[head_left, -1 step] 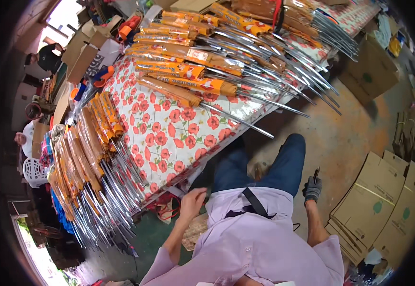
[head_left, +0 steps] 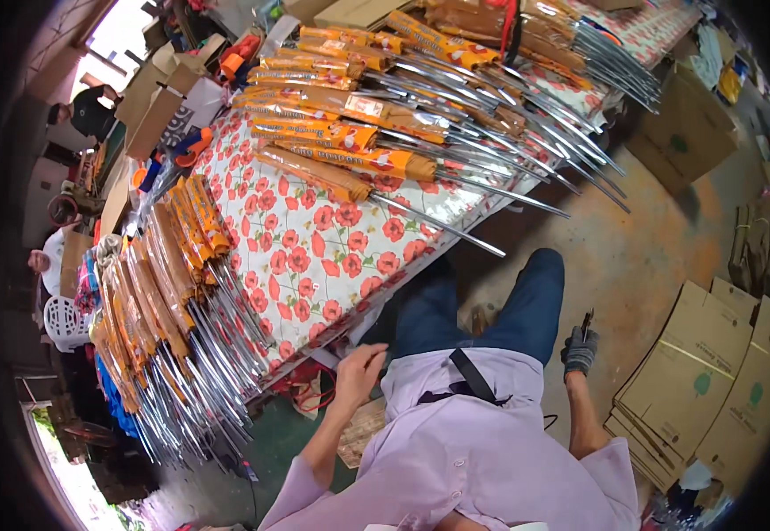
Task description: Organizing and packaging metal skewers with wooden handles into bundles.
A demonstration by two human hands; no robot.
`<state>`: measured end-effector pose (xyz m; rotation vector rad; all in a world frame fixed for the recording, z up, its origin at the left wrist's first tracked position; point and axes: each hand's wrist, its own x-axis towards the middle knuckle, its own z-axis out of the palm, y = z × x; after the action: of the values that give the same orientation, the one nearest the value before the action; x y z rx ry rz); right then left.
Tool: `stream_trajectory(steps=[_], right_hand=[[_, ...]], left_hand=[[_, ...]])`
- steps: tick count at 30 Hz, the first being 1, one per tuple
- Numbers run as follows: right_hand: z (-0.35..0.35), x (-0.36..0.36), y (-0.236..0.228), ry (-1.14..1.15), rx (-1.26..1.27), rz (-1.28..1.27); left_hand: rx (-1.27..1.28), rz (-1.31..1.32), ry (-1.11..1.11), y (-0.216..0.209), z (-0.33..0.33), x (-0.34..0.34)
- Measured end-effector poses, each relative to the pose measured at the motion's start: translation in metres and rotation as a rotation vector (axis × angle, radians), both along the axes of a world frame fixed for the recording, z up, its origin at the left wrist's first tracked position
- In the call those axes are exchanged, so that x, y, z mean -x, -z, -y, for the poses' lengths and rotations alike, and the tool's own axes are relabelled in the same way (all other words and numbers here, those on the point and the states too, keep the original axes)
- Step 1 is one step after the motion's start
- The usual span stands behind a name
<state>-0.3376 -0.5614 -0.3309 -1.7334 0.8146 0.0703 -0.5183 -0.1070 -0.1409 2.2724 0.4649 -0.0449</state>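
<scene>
1. Right hand (head_left: 579, 350) is in a grey glove, hanging down beside the right thigh, and its grip is clenched around a small dark tool (head_left: 586, 324) that pokes up out of the fist. Too small to tell what kind of tool.
2. Left hand (head_left: 358, 372) is bare, fingers loosely curled, grip not holding anything. It sits at the waist, right by the hem of the lilac shirt (head_left: 473, 451) and just short of the table edge.
3. Right in front of the legs is the table (head_left: 332, 257) with a white cloth covered in red flowers.
4. On its far side lies a heap of long metal rods with orange-wrapped handles (head_left: 350, 137), the shiny ends sticking out over the edge toward the right.
5. A second pile of the same rods (head_left: 173, 292) sits along the left end, tips hanging off toward the floor.
6. Flat cardboard boxes (head_left: 712, 380) are stacked on the floor to the right, well away from the hands.
</scene>
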Motion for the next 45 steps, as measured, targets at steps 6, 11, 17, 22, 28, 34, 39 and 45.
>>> stream_trajectory(steps=[6,11,17,22,28,34,39,45], right_hand=[[-0.058,-0.012,-0.086,0.024,-0.225,0.007],[-0.1,-0.002,-0.129,-0.034,-0.729,-0.005],[-0.139,0.011,-0.156,-0.486,-0.159,0.426],[-0.148,0.013,-0.13,-0.483,-0.225,0.405],[-0.147,0.009,-0.128,-0.491,-0.046,0.465],[-0.152,0.007,-0.136,-0.571,0.041,0.528],[-0.16,0.002,-0.136,-0.568,0.11,0.552],[-0.166,0.002,-0.139,-0.564,0.235,0.616]], left_hand=[[-0.439,0.753,0.448,-0.087,0.031,-0.169],[-0.514,0.712,0.902,-0.066,0.036,-0.265],[-0.425,0.528,0.996,-0.073,0.05,-0.276],[-0.127,0.499,0.973,-0.085,0.093,-0.273],[0.053,0.429,0.904,-0.089,0.109,-0.273],[0.096,0.344,0.923,-0.087,0.11,-0.269],[0.124,0.384,0.945,-0.086,0.111,-0.266],[0.087,0.381,0.977,-0.093,0.109,-0.265]])
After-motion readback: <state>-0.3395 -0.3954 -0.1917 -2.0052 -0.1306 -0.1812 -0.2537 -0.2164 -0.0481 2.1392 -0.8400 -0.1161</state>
